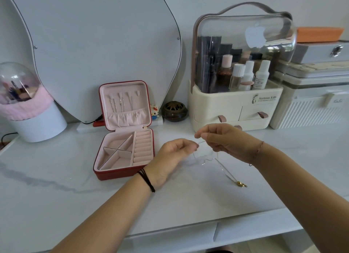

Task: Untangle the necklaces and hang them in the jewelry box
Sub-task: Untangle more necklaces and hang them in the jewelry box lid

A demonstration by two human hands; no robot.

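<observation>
Centre of frame: we see both hands raised just above the white marbled tabletop [75, 196], close together, with a gap between them.

Left hand [175, 150]: fingers curled in, the tips pinching a very fine silver chain [224, 169]. Black cords [147, 179] circle the wrist.

Right hand [222, 141]: slightly higher and to the right. Thumb and forefinger pinch the same chain, and the other fingers are loosely bent. A thin bracelet [257, 150] sits on the wrist.

The chain spans the short gap between the two pinches, then drops to the tabletop below the right hand. From there it runs toward the lower right and ends in a small gold clasp [240, 184] lying flat on the surface. The strand is too thin for us to tell whether it is one necklace or several, or where any knot sits.

Left of the hands, the red jewelry box [117, 174] stands open on the tabletop. Its pink lid [143, 94] is upright. Three chains [120, 102] hang from hooks inside the lid, their lower ends tucked into a gathered pocket. The base compartments appear pink and bare.

Behind, from left to right:
- A clear dome [17, 77] over a pink fuzzy band.
- A curved mirror [94, 35].
- A small block figurine [154, 110].
- A brown lidded pot [175, 111].
- A cream cosmetics organiser [236, 105] with bottles under a clear cover.
</observation>
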